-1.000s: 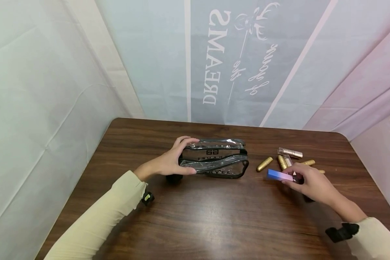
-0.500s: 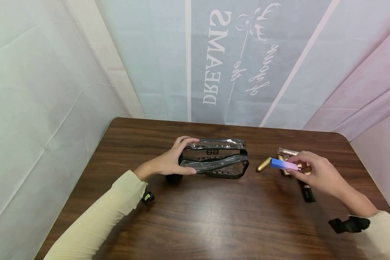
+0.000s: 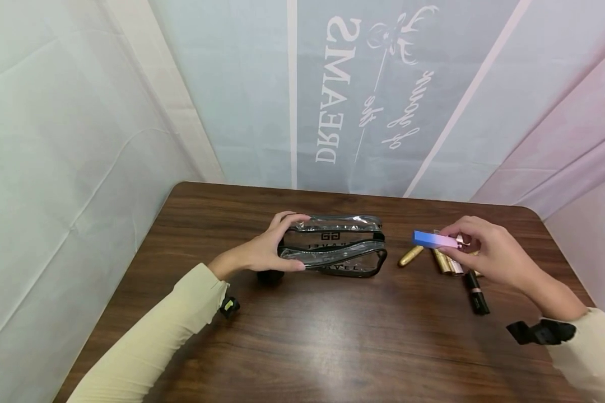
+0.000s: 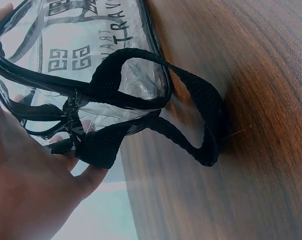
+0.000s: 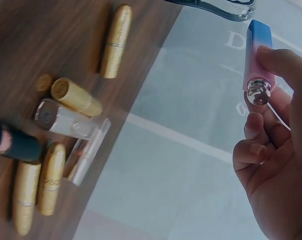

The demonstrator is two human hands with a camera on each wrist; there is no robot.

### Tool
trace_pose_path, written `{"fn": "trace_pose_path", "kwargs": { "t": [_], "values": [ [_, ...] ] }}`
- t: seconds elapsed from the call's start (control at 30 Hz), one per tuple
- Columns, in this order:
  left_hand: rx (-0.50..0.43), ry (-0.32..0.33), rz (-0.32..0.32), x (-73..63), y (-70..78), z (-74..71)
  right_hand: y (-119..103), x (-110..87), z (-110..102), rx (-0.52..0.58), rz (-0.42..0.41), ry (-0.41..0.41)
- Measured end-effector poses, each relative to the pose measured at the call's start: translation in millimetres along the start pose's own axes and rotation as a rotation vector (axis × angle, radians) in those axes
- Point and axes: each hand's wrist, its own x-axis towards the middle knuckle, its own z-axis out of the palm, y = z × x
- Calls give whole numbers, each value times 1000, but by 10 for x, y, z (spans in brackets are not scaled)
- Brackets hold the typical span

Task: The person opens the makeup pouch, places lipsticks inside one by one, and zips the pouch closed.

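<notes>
My left hand (image 3: 262, 249) grips the left end of a clear cosmetic bag (image 3: 327, 256) with black trim, thumb on the near side and fingers on the far side. The bag's top gapes. A black strap loop (image 4: 205, 95) hangs from that end in the left wrist view. In my right hand (image 3: 499, 254), thumb and fingers pinch a square lipstick tube (image 3: 436, 240) that fades from blue to pink. Its round silver end (image 5: 259, 91) points toward the palm in the right wrist view. The tube is held up near the loose lipsticks, right of the bag.
A gold lipstick (image 3: 410, 256) lies by itself between bag and right hand. Several more gold lipsticks (image 5: 51, 180) and clear-cased ones (image 5: 66, 120) cluster beneath that hand, with a black tube (image 3: 478, 294) closer to me. The wooden table (image 3: 307, 347) meets hanging cloth at its far edge.
My right hand has risen off the cluster and moved toward the far side with the blue-pink tube, uncovering the black tube. My left hand and the bag stay where they were.
</notes>
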Motion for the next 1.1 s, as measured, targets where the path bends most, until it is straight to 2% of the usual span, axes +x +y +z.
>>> {"fn": "trace_pose_path", "kwargs": {
  "t": [0.33, 0.6, 0.87, 1.1],
  "values": [
    [-15, -5, -4, -1, 5, -12, -121, 244, 58, 7, -27, -32],
    [-10, -9, -18, 2, 34, -20, -235, 424, 123, 62, -82, -40],
    [-8, -21, -13, -10, 12, -24, -405, 587, 234, 65, -83, -83],
    [-5, -29, -17, -14, -2, -29, -547, 709, 367, 84, -119, -113]
  ]
}}
